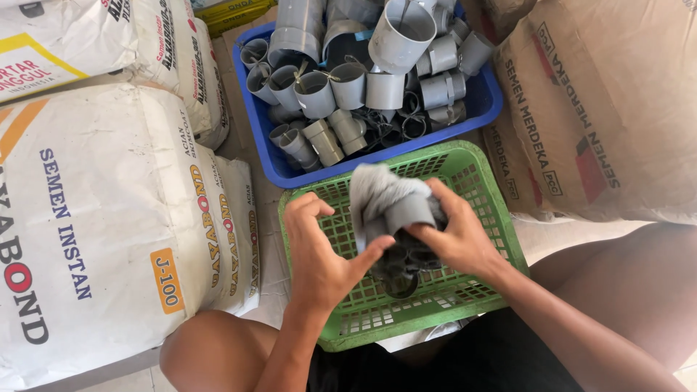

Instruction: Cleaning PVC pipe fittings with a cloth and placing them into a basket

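On a pale floor (272, 279) between four cement sacks (109, 218), two baskets, blue (263, 134) and green (501, 218); left hand (319, 250) and right hand (454, 232) grip a cloth-wrapped grey pipe fitting (396, 210).

White cement sacks (109, 218) lie left, brown sacks (602, 109) right, on the floor.

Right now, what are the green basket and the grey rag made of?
The green basket looks like moulded plastic: glossy, with a stiff grid of holes. The grey rag, held by the left hand and right hand, seems soft woven cloth, matte and folding in creases. The exact fibre can't be told.
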